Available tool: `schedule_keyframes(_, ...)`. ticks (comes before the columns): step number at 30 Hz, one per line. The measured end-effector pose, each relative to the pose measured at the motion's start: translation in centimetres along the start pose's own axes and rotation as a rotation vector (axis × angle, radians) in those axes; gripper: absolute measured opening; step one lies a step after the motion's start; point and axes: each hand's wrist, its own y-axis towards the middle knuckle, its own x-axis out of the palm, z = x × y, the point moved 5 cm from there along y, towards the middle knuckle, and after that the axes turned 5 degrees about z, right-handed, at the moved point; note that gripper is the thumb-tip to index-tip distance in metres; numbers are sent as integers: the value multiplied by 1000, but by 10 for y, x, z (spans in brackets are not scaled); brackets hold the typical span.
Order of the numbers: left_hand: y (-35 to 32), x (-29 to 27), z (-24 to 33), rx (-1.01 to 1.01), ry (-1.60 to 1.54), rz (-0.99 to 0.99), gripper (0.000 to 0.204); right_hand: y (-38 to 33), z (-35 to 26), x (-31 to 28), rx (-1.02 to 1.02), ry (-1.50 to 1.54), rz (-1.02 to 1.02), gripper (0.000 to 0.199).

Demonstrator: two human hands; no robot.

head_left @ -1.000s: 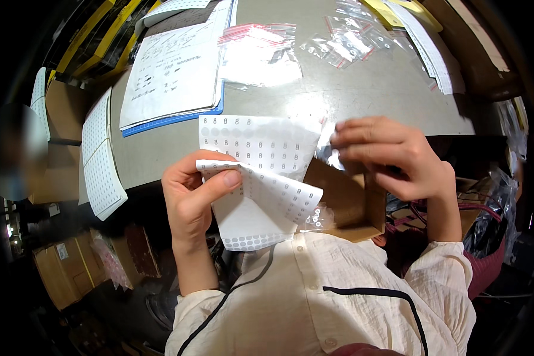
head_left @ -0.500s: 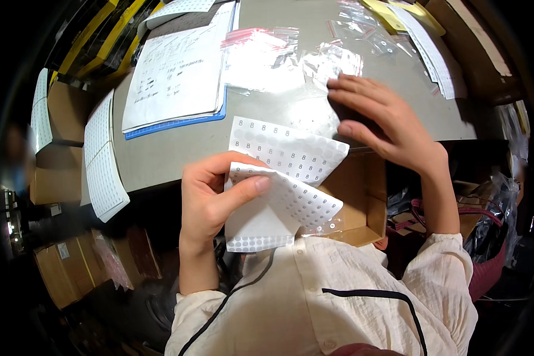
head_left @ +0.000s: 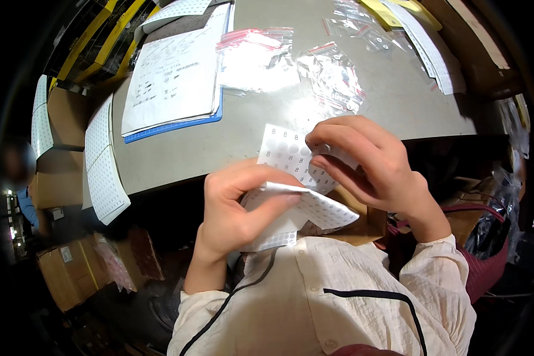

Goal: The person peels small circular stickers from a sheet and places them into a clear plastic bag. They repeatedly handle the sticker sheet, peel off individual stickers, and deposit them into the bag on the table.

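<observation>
My left hand (head_left: 243,204) pinches a folded white sticker sheet (head_left: 279,157) between thumb and fingers. Rows of small round stickers with printed figures cover the sheet, and its lower part is bent over toward me. At the sheet's upper part is my right hand (head_left: 371,163), its fingers curled and their tips at a row of stickers. A gap shows between its thumb and fingertips, and I see nothing held there. Beneath the sheet and right hand, a cardboard box (head_left: 371,228) is partly hidden.
Clear zip bags with red strips lie in a pile (head_left: 258,62), beside filled bags (head_left: 335,83) of small parts. Papers (head_left: 169,83) rest on a blue board (head_left: 178,129) at the left. More sticker sheets (head_left: 105,163) hang over the table (head_left: 160,166) edge. Cartons (head_left: 71,270) stand below left.
My right hand has come down from near the filled bags to the sheet's upper part. My left hand and the sheet have shifted slightly right, and the sheet is bent more.
</observation>
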Motion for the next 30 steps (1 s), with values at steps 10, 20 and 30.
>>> schedule_keyframes(10, -4, 0, -8, 153, -23, 37, 21, -4, 5, 4, 160, 112, 76, 21)
schedule_keyframes(20, -8, -2, -17, 21, -293, -96, 20, -4, 3, 7, 145, 149, 45, 19)
schedule_keyframes(30, -8, -1, -12, 147, -89, -127, 20, -13, 12, 13, 396, 378, -4, 14)
